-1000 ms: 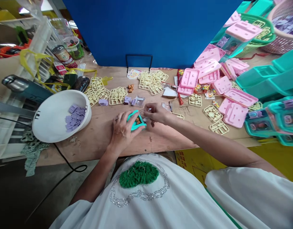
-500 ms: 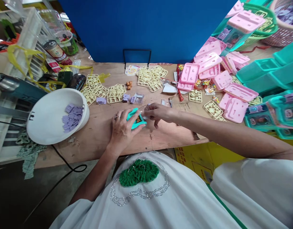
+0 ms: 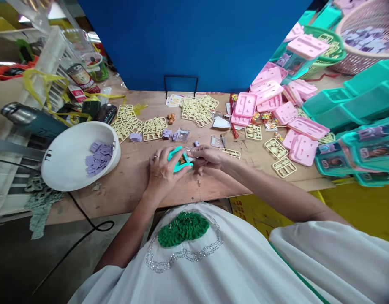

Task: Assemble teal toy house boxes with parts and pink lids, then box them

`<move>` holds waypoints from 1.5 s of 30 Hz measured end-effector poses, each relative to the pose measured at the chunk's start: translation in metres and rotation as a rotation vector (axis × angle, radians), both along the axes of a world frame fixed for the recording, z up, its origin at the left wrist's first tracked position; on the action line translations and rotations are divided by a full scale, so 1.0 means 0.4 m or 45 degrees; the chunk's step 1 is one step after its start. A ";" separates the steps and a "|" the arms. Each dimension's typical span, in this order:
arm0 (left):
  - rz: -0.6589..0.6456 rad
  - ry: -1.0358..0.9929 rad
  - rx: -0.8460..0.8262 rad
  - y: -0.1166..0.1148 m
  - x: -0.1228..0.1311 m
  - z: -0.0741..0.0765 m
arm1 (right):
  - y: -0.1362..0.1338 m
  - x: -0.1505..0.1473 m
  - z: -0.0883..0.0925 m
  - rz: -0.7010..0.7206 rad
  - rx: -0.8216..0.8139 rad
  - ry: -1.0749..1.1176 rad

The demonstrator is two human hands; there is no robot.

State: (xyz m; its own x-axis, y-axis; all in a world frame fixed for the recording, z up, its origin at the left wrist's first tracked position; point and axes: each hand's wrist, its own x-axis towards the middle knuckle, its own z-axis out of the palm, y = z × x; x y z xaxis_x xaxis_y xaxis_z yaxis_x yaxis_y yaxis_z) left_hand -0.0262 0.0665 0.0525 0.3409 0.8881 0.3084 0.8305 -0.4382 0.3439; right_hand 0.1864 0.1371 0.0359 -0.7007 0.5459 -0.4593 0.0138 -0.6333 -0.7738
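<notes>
My left hand [image 3: 162, 169] is wrapped round a small turquoise plastic box [image 3: 176, 150] at the front of the table, with something brown inside it. At the box's right edge my right hand [image 3: 208, 158] pinches a small clear plastic piece [image 3: 190, 153], partly hidden by the fingers. Just beyond the hands lie a small purple part [image 3: 196, 143], a clear plastic piece with purple parts [image 3: 181, 135] and brown figure pieces [image 3: 171, 118].
A white bowl [image 3: 48, 156] of purple parts stands left, before a steel bottle [image 3: 32, 120]. Cream part frames [image 3: 154, 128] lie across the table. Pink trays [image 3: 303, 150] and turquoise boxes [image 3: 349, 101] pile up right. A blue panel [image 3: 194, 42] rises behind.
My right hand has dropped slightly and turned, its fingers closer to the box opening. My right forearm has swung lower. The view has shifted a little to the right.
</notes>
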 end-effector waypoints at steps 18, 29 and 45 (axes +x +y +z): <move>0.113 -0.345 0.054 -0.011 -0.010 -0.056 | -0.062 -0.024 0.037 -0.679 1.160 -0.601; 0.181 -0.637 0.051 -0.027 -0.027 -0.128 | -0.138 -0.048 0.020 -0.342 2.010 -0.577; 0.300 -0.714 -0.054 -0.046 -0.062 -0.194 | -0.087 -0.031 -0.017 -0.555 1.464 -0.374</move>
